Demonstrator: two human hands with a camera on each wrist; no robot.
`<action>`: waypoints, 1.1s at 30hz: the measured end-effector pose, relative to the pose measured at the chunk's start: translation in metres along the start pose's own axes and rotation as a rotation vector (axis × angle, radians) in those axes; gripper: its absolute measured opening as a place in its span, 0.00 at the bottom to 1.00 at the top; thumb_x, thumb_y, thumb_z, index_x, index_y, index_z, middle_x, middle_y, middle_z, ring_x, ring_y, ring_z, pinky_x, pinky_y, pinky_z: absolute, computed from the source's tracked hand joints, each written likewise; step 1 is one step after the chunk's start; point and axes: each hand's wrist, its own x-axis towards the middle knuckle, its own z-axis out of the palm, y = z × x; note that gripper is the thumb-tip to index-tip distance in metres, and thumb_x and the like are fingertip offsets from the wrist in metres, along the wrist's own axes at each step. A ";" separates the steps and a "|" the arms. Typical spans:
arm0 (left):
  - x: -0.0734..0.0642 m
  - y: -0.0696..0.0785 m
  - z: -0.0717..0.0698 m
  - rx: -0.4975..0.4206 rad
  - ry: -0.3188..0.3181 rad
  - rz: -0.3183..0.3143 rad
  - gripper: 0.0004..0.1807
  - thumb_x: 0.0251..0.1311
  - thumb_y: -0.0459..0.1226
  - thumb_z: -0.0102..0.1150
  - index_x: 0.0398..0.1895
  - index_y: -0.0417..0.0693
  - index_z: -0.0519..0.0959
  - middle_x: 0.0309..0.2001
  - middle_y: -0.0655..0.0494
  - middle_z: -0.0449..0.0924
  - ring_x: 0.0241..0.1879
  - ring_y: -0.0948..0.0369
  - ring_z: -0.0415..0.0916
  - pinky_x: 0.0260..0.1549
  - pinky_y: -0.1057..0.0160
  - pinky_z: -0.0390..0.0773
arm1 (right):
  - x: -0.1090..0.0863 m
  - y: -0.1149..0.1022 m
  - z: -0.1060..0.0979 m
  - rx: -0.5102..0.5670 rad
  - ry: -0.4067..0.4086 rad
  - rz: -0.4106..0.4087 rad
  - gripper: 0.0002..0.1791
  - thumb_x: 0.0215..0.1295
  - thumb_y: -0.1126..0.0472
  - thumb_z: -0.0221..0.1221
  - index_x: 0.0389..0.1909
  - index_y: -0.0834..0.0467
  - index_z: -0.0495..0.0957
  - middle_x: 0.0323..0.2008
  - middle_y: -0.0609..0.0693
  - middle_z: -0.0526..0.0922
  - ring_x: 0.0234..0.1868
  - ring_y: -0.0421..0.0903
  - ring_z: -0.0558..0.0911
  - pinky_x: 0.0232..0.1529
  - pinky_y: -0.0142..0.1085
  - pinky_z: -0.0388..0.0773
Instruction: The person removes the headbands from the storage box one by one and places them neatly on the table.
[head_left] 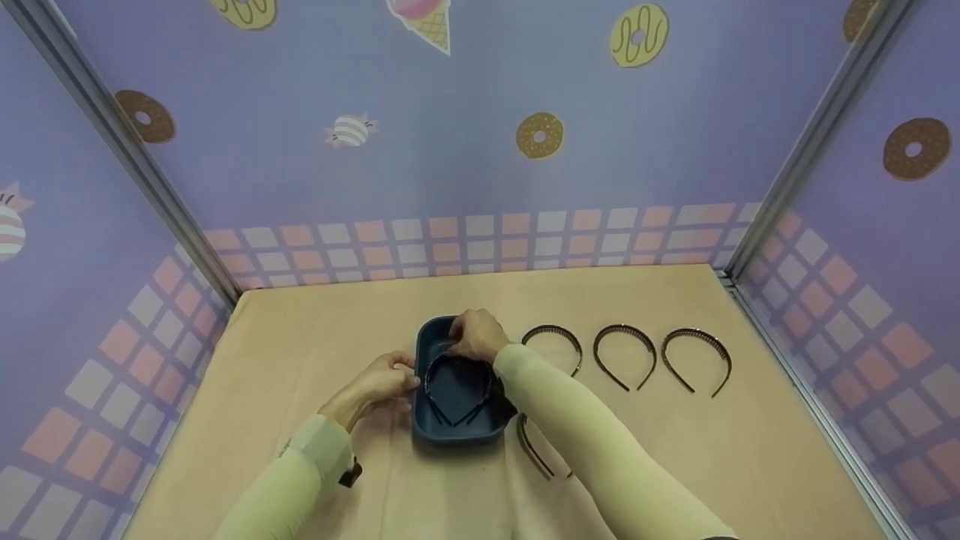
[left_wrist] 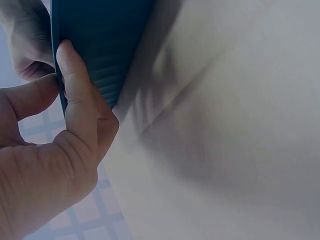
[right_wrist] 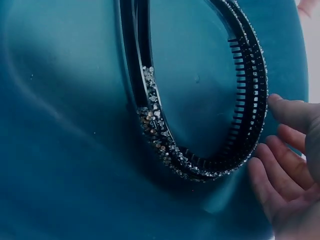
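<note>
A dark blue plastic basin [head_left: 459, 435] stands on the table. My left hand [head_left: 377, 380] pinches its left wall between thumb and fingers, with the thumb on one face and the fingers on the other in the left wrist view. Inside lie two black headbands [right_wrist: 200, 172], one nearly on top of the other, with glittering stones and comb teeth along the curve. At their curved end is my right hand [head_left: 478, 336]; in the right wrist view its fingertips touch the outer edge, fingers extended rather than wrapped round the bands.
Right of the basin lie three dark headbands in a row: a near one [head_left: 577, 349], a middle one [head_left: 598, 351] and a far one [head_left: 727, 360]. Another headband [head_left: 531, 450] lies nearer, partly hidden by my right sleeve. Patterned walls [head_left: 480, 172] enclose the table [head_left: 300, 322].
</note>
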 end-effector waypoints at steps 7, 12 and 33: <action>0.001 0.000 0.001 -0.003 0.009 -0.009 0.22 0.71 0.28 0.60 0.66 0.36 0.73 0.48 0.50 0.75 0.44 0.56 0.79 0.42 0.53 0.92 | 0.002 0.001 0.000 -0.113 -0.039 -0.024 0.14 0.64 0.59 0.81 0.49 0.57 0.94 0.53 0.56 0.94 0.57 0.55 0.91 0.63 0.48 0.90; 0.001 0.000 0.001 -0.001 0.019 -0.005 0.21 0.70 0.28 0.60 0.64 0.37 0.73 0.48 0.51 0.74 0.44 0.56 0.78 0.42 0.53 0.93 | 0.005 0.000 0.001 -0.175 -0.063 -0.021 0.09 0.65 0.61 0.79 0.44 0.57 0.94 0.50 0.55 0.95 0.54 0.53 0.91 0.60 0.47 0.91; -0.001 0.000 0.000 0.015 0.001 -0.007 0.21 0.73 0.29 0.59 0.66 0.38 0.73 0.44 0.51 0.78 0.40 0.58 0.81 0.42 0.54 0.92 | 0.001 0.001 -0.013 -0.123 -0.111 -0.053 0.06 0.69 0.61 0.77 0.44 0.57 0.94 0.49 0.55 0.94 0.51 0.53 0.88 0.59 0.47 0.89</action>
